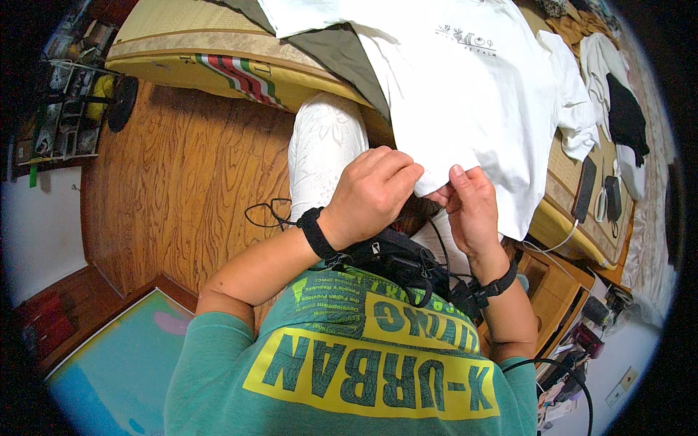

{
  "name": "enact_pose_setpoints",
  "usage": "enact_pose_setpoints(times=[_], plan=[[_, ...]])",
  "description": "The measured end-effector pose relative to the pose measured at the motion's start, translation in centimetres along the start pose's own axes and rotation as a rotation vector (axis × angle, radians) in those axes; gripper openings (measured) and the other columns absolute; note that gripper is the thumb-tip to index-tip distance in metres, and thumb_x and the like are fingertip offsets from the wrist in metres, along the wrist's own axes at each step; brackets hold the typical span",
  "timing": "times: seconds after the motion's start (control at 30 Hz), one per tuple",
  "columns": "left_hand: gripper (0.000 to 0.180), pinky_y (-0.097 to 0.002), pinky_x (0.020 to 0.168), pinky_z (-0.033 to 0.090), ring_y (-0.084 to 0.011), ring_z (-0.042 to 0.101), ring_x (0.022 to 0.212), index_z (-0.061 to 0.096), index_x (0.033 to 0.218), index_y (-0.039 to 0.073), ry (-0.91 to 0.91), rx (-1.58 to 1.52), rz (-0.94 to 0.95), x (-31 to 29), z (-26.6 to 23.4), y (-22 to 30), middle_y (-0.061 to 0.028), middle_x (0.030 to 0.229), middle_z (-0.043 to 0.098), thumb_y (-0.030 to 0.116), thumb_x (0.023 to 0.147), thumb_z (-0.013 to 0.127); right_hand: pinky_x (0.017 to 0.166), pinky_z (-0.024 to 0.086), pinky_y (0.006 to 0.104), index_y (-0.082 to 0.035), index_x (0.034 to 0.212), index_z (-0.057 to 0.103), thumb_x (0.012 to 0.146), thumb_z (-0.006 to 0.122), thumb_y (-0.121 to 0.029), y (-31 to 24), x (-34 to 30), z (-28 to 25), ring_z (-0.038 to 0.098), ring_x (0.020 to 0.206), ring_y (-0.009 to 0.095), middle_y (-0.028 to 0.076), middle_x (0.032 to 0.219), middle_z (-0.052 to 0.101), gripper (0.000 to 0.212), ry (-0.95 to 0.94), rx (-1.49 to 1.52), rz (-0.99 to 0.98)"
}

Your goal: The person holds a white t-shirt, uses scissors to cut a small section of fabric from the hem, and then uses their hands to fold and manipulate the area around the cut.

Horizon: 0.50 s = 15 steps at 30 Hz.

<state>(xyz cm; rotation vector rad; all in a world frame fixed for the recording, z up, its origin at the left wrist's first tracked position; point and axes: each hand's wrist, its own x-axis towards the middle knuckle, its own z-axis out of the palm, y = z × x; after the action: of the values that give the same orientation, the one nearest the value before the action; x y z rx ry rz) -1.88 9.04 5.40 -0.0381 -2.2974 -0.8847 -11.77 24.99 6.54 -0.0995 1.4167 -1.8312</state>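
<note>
Out of sight: we lost the top of the white shirt at the upper border, and the left fingertips were tucked from view.
Half covered: the shirt hid part of an olive cloth along the near edge of the bed.
Shirt: we saw it hang over that near edge, its hem reaching both hands.
Left hand: pinched the hem at its left end.
Right hand: gripped the hem just beside it, thumb uppermost.
</note>
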Motion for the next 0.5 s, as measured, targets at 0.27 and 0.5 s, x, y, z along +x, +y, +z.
enact_pose_setpoints(times=[0.27,0.5], plan=[[0.011,-0.0306,0.065,0.049,-0.0197,0.06,0.071,0.061,0.084,0.0,0.074,-0.158,-0.204,1.0,-1.1,-0.1,-0.0087,0.08,0.061,-0.002,0.075,0.066,0.077,0.055,0.0335,0.002,0.106,0.052,0.101,0.045,-0.02,-1.0,0.0,0.5,0.065,0.084,0.02,0.012,0.097,0.064,0.023,0.043,0.07,0.013],[0.008,-0.0255,0.065,0.048,-0.0136,0.059,0.07,0.064,0.089,-0.002,-0.076,-0.419,-0.542,0.0,-1.1,-0.3,-0.0077,0.081,0.064,0.002,0.082,0.066,0.087,0.054,0.0386,0.004,0.108,0.051,0.102,0.043,-0.023,-1.0,0.4,-0.4,0.066,0.095,0.024,0.017,0.105,0.064,0.029,-0.003,0.253,0.071]])
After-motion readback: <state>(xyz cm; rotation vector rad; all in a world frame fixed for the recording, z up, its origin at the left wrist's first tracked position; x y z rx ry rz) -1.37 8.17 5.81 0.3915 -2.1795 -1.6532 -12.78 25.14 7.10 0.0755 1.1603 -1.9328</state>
